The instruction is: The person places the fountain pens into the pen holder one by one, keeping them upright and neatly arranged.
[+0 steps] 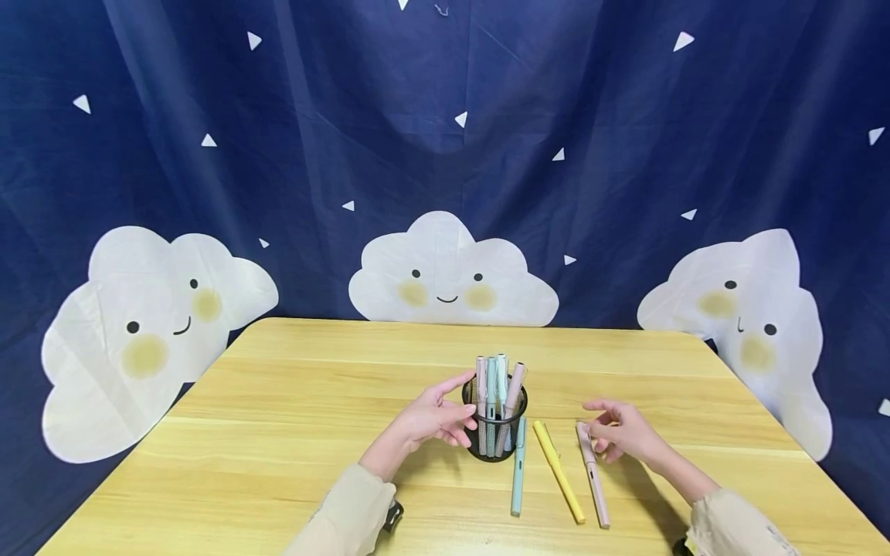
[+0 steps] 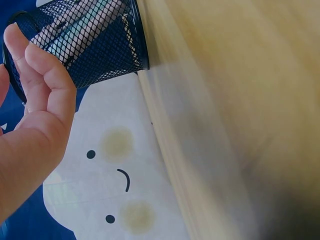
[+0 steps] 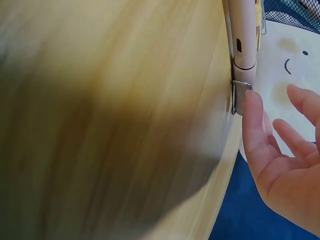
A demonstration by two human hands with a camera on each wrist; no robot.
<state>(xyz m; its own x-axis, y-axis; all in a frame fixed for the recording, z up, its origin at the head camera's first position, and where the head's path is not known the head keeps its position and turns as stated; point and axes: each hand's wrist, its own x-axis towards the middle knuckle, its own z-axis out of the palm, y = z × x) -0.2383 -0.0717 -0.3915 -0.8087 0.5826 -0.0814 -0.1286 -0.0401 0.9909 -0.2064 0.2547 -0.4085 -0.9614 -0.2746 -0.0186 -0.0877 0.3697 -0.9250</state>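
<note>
In the head view, a black mesh pen cup [image 1: 495,455] is seen upright on a wooden table [image 1: 334,371], and four upright pens [image 1: 491,378], two of them pink, one blue-green and one very pale, are held in it. The left hand [image 1: 438,421] is placed at the cup's left side, its fingers spread apart and reaching to the rim. To the right of the cup, three loose pens are laid out: a blue-green pen [image 1: 518,471] just beside it, a yellow pen [image 1: 559,472] farther out, and a loose pink pen [image 1: 593,475] farthest from it. Over the far end of that last pen, well to the cup's right, the right hand [image 1: 629,432] is held with its thumb and fingers parted. Beyond the cup, a dark blue curtain [image 1: 417,170] printed with smiling clouds is hung. In the left wrist view, the fingers are seen in front of the cup's mesh wall, not wrapped round it; how firmly it is pressed cannot be told. In the right wrist view, the thumb tip is set at the clip end of the loose pink pen, the other fingers being held away from it; whether the pen is touched cannot be told. Part of the cup's mesh is shown beyond that pen.
</note>
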